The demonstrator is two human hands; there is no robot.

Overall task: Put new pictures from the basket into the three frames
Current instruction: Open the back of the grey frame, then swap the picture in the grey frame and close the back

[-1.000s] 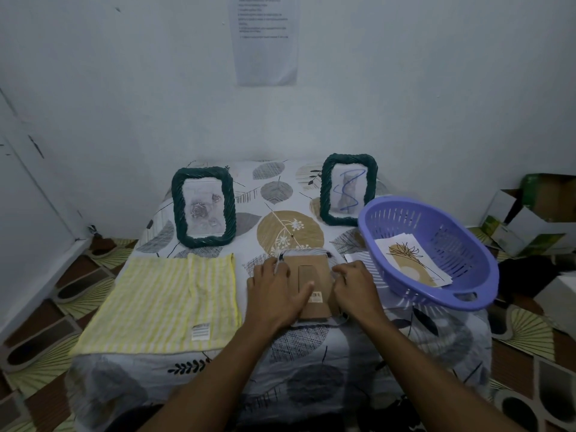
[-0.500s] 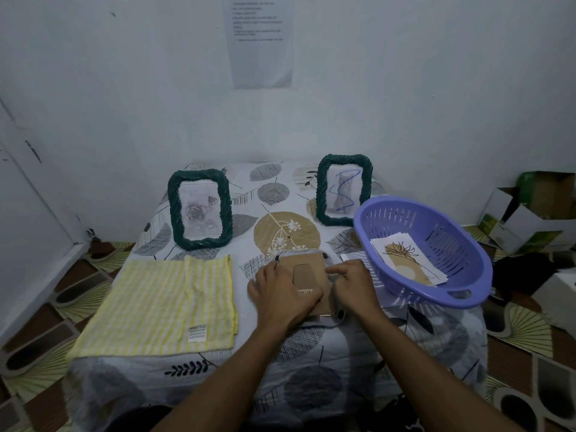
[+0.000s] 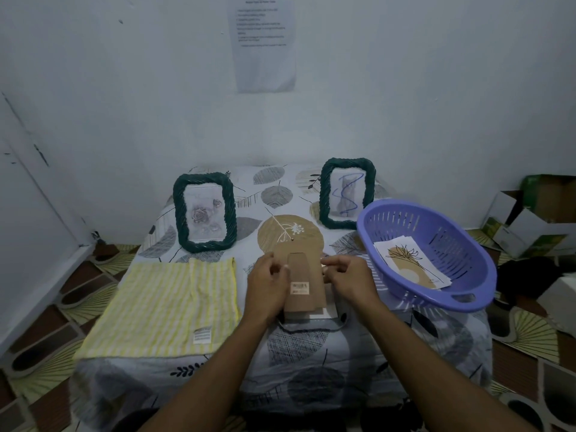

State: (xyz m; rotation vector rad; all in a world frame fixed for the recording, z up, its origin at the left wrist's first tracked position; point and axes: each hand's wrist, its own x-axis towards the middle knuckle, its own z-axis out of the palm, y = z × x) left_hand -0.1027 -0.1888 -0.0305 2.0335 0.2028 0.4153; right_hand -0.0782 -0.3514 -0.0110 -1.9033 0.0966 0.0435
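Taking the table's near edge as 6 o'clock, the leaf-print tablecloth (image 3: pixel 311 353) hangs over the front, and two bare forearms reach in across it from 6.

Just past the middle of the near half, the left hand (image 3: pixel 268 288) and the right hand (image 3: pixel 349 279) are a little apart, each clamped on one side edge of a brown backing board (image 3: pixel 307 272). The left fingers curl round the board's 9 o'clock edge. The right thumb and forefinger pinch its 3 o'clock edge. The board carries a fold-out stand flap and a small label on its upper face. Under its near edge shows part of the third frame (image 3: pixel 311 319), lying flat on the table. Whether the board touches that frame I cannot tell.

At 8 o'clock a yellow striped cloth (image 3: pixel 162 307) lies flat, just beside the left hand. At 3 o'clock sits a purple basket (image 3: pixel 455 244), near the right hand, with the new pictures (image 3: pixel 411 266) stacked inside. The top one shows a line-drawn plant over a tan shape.

Further back, at 10 o'clock, a green twisted frame (image 3: pixel 204 212) stands upright holding a rose picture. At 1 o'clock a second green frame (image 3: pixel 347 193) stands upright just behind the basket's rim, and its picture is crossed by a blue scribble.

On the wall at 12 hangs a printed sheet (image 3: pixel 265 42), with text too small to read. On the floor far out at 3 lie cardboard boxes (image 3: pixel 530 219).
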